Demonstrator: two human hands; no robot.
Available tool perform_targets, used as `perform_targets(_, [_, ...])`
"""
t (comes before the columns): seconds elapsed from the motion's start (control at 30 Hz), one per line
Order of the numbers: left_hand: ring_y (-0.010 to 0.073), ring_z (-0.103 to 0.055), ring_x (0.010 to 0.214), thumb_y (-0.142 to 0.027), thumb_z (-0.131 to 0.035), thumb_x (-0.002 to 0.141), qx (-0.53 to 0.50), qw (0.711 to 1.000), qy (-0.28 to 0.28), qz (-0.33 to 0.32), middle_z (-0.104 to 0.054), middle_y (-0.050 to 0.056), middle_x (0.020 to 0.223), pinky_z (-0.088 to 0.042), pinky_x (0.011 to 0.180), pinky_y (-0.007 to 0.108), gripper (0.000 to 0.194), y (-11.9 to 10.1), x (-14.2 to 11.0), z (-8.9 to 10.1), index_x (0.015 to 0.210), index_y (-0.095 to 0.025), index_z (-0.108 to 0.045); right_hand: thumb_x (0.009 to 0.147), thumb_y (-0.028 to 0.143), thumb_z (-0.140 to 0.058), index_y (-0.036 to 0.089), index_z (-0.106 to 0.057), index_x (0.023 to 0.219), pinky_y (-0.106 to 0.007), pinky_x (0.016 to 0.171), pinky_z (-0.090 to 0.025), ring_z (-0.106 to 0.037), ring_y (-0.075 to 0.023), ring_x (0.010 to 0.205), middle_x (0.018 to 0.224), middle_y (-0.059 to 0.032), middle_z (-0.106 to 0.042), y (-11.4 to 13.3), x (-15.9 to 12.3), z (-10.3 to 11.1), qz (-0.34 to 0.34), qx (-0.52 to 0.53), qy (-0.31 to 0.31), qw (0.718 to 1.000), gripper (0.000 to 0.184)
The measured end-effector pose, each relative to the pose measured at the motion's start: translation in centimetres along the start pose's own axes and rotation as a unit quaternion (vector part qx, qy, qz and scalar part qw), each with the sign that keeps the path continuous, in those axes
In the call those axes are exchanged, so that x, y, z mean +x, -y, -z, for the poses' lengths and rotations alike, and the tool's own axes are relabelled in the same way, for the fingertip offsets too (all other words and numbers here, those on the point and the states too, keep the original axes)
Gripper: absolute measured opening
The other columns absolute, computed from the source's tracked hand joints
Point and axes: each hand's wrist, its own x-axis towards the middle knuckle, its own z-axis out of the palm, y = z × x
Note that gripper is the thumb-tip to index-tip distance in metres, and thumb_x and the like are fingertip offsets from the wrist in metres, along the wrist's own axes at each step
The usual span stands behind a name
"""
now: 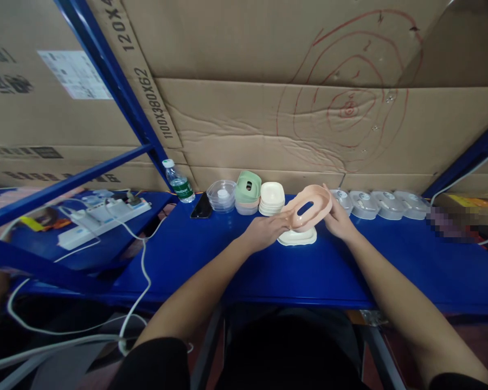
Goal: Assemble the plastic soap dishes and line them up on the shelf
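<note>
Between my hands, a pink plastic lid with an oval slot (318, 201) is held tilted above the blue table. My left hand (269, 229) grips its left end, fingers closed on the edge. My right hand (338, 216) holds the right side, with the thumb at the rim and the other fingers partly hidden behind. Just below the lid lies a cream plastic tray-like piece (296, 238) on the table. To the left stand a stack of cream square pieces (272, 196) and a green slotted lid (248, 187) resting on pink pieces.
A row of several clear lidded containers (384, 206) runs along the back right. Toward the back left are clear tubs (221, 196), a black phone (201, 206) and a water bottle (179, 183). A power strip (103, 223) with white cables lies beyond the blue frame post.
</note>
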Motion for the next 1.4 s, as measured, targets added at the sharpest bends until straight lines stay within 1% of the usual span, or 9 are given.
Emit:
perform_targets(0.13, [0.0200, -0.073, 0.115, -0.034, -0.049, 0.106, -0.074, 0.997, -0.022, 0.032, -0.072, 0.010, 0.134, -0.062, 0.092, 0.035, 0.024, 0.3, -0.3, 0.0, 0.114, -0.020, -0.068, 0.100, 0.063, -0.049, 0.030, -0.029, 0.165, -0.051, 0.100, -0.059, -0.064, -0.0332, 0.127, 0.156, -0.0112, -0.054, 1.4, -0.1, -0.2, -0.038, 0.092, -0.022, 0.995, 0.076])
perform_targets(0.27, [0.0187, -0.078, 0.092, -0.038, -0.053, 0.105, -0.166, 0.983, -0.048, 0.063, -0.077, 0.011, 0.119, -0.063, 0.083, 0.034, 0.023, 0.6, -0.6, -0.6, 0.113, -0.020, -0.064, 0.096, 0.070, -0.051, 0.029, -0.048, 0.154, -0.049, 0.089, -0.063, -0.069, -0.0323, 0.115, 0.149, -0.0117, -0.060, 1.4, 0.0, 0.2, -0.045, 0.103, -0.032, 0.993, 0.071])
perform_targets(0.43, [0.0168, -0.074, 0.071, -0.052, -0.042, 0.107, -0.325, 0.925, -0.132, 0.147, -0.076, 0.006, 0.089, -0.062, 0.066, 0.031, 0.047, 0.8, -0.1, -2.3, 0.139, -0.018, -0.046, 0.091, 0.065, -0.065, 0.024, -0.066, 0.126, -0.046, 0.082, -0.062, -0.072, -0.0258, 0.086, 0.107, -0.0096, -0.075, 0.9, 0.3, 0.5, -0.049, 0.103, -0.063, 0.991, 0.054])
perform_targets(0.53, [0.0188, -0.074, 0.074, -0.056, -0.031, 0.109, -0.324, 0.907, -0.180, 0.199, -0.073, 0.006, 0.088, -0.064, 0.067, 0.034, 0.058, 0.6, 0.5, -2.6, 0.153, -0.020, -0.032, 0.085, 0.061, -0.074, 0.025, -0.064, 0.126, -0.040, 0.068, -0.061, -0.067, -0.0197, 0.071, 0.105, -0.0077, -0.073, 1.6, 0.4, -0.1, -0.064, 0.159, -0.092, 0.981, 0.055])
perform_targets(0.67, [0.0202, -0.074, 0.081, -0.056, -0.032, 0.109, -0.290, 0.906, -0.211, 0.223, -0.073, 0.009, 0.093, -0.065, 0.074, 0.036, 0.060, 0.1, 0.6, -2.1, 0.156, -0.020, -0.038, 0.078, 0.061, -0.079, 0.028, -0.057, 0.136, -0.036, 0.062, -0.058, -0.064, -0.0183, 0.071, 0.101, -0.0047, -0.070, 2.3, 0.7, -0.4, -0.083, 0.212, -0.055, 0.972, 0.070])
perform_targets(0.77, [0.0165, -0.073, 0.068, -0.054, -0.040, 0.107, -0.341, 0.889, -0.172, 0.253, -0.073, 0.005, 0.083, -0.063, 0.064, 0.030, 0.060, 0.4, 0.5, -1.8, 0.156, -0.019, -0.043, 0.081, 0.064, -0.074, 0.025, -0.062, 0.127, -0.035, 0.062, -0.057, -0.064, -0.0191, 0.072, 0.090, -0.0029, -0.067, 1.9, 0.8, 0.0, -0.102, 0.212, -0.042, 0.971, 0.061])
perform_targets(0.93, [0.0115, -0.072, 0.056, -0.053, -0.047, 0.104, -0.406, 0.857, -0.066, 0.310, -0.072, 0.004, 0.085, -0.052, 0.047, 0.018, 0.060, 1.9, 0.5, -1.9, 0.150, -0.016, -0.054, 0.085, 0.056, -0.070, 0.023, -0.056, 0.137, -0.035, 0.056, -0.054, -0.060, -0.0183, 0.056, 0.070, 0.0025, -0.059, 0.8, 0.8, 0.3, -0.159, 0.199, -0.008, 0.967, 0.063])
perform_targets(1.1, [0.0104, -0.067, 0.050, -0.051, -0.052, 0.102, -0.375, 0.871, 0.053, 0.312, -0.073, 0.002, 0.080, -0.050, 0.046, 0.019, 0.058, 2.7, -0.1, -2.0, 0.150, -0.019, -0.054, 0.090, 0.045, -0.065, 0.021, -0.063, 0.124, -0.032, 0.052, -0.047, -0.056, -0.0171, 0.053, 0.067, 0.0006, -0.060, 0.8, 0.7, 0.0, -0.203, 0.154, 0.108, 0.961, 0.042])
perform_targets(1.4, [0.0119, -0.060, 0.049, -0.052, -0.051, 0.100, -0.281, 0.892, 0.177, 0.307, -0.075, 0.002, 0.078, -0.046, 0.049, 0.024, 0.046, 2.6, -0.1, -1.1, 0.128, -0.020, -0.069, 0.098, 0.037, -0.054, 0.017, -0.065, 0.116, -0.028, 0.053, -0.043, -0.052, -0.0136, 0.053, 0.068, 0.0007, -0.060, 0.4, 0.3, 0.1, -0.207, 0.078, 0.189, 0.957, 0.029])
